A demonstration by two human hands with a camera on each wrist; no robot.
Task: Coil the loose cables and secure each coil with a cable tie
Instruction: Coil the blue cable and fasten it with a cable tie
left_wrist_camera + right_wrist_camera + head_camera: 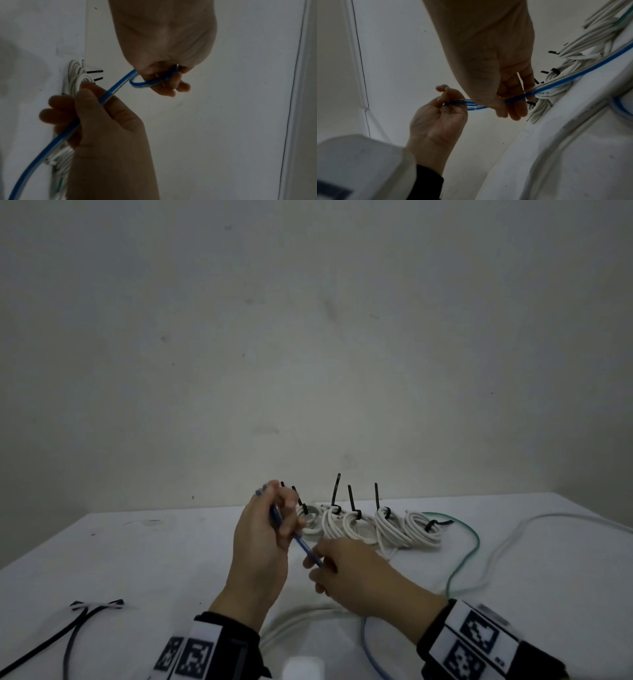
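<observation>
Wrist bands with black-and-white square markers sit lowest in the head view, and just beyond them both hands work over the white counter (154,549). A thin blue plastic-sheathed cable (301,544) runs taut on a slant between them: its long axis climbs from lower right to upper left. The left hand (263,542) is raised and holds the cable's upper end, with its fingers (171,86) curled round a small first loop whose bare metal tips show in the left wrist view. The right hand (356,573) lies lower and nearer the counter, its fingers (515,108) pinching the running part, which trails back past the wrist and off the near counter edge. By my reading, the next wrap turns on that slant: the right hand, being the one on the free length, must carry cable up and round toward the left hand's loop. Just beyond the hands, near the wall, stands a row of finished white cable coils (387,525) bound with black plastic cable ties (351,501), their tails sticking upward; these crowd the far side. A loose green cable (466,549) and a loose white cable (513,535) lie to the right, and spare black ties (92,611) to the near left. Open room lies to the left.
</observation>
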